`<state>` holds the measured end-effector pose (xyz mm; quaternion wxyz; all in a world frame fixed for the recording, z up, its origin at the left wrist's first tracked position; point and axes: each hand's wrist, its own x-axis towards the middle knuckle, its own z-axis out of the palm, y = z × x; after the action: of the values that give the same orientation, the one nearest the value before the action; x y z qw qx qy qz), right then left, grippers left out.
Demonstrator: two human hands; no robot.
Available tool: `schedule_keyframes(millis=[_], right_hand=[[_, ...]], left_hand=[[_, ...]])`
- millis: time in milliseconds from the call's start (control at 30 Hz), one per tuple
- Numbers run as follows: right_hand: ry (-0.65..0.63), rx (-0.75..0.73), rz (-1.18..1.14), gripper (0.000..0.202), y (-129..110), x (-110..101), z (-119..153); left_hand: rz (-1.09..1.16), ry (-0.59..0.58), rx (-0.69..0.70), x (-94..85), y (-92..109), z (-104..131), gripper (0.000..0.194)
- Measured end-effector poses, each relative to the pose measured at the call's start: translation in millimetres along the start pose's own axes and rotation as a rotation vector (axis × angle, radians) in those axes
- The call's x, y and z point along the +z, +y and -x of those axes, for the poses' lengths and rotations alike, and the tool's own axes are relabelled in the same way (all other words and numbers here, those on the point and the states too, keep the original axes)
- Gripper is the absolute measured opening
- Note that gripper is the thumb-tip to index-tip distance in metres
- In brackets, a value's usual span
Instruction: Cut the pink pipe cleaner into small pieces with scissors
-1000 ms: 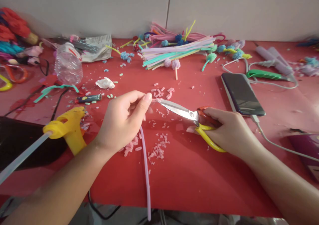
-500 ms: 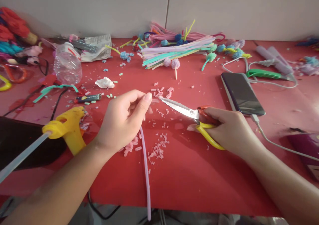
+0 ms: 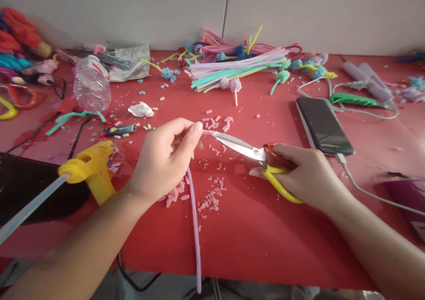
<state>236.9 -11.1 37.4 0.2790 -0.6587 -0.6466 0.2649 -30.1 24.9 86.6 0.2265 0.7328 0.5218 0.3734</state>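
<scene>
My left hand (image 3: pixel 168 158) pinches a lilac pipe cleaner (image 3: pixel 195 229), whose long end hangs down over the table's front edge. Its short pinkish tip pokes out past my thumb and meets the points of the scissors (image 3: pixel 241 147). The blades look closed or nearly so. Around the red and yellow scissor handles, the fingers of my right hand (image 3: pixel 299 171) are wrapped. Small pink cut pieces (image 3: pixel 215 122) lie behind the blade tips, more pink pieces (image 3: pixel 174 194) beside my left hand, and fine pink scraps (image 3: pixel 212 196) between the hands.
A yellow glue gun (image 3: pixel 96 171) stands left, near a clear bottle (image 3: pixel 91 85). Bundled pipe cleaners (image 3: pixel 239 69) lie at the back of the red table (image 3: pixel 265 247). To the right are a phone (image 3: pixel 325 125) with a white cable and a green-handled cutter (image 3: pixel 353 99).
The pinkish tip between my left thumb and the scissors shows more clearly. Both hands keep nearly the same places, and the whole view has shifted slightly.
</scene>
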Motion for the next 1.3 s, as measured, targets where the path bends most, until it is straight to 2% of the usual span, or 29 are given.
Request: schedule_keyframes(millis=[500,900,1300], right_hand=[[0.022,0.058,0.008,0.07,-3.0,-0.7,1.1],[-0.001,-0.009,0.012,0.068,4.0,1.0,0.0],[0.004,0.041,0.036,0.066,0.8,0.9,0.1]], left_hand=[[0.039,-0.018,-0.015,1.0,0.2,0.0,0.029],[0.012,0.001,-0.004,2.1,0.1,0.3,0.034],[0.068,-0.06,-0.018,3.6,3.4,1.0,0.034]])
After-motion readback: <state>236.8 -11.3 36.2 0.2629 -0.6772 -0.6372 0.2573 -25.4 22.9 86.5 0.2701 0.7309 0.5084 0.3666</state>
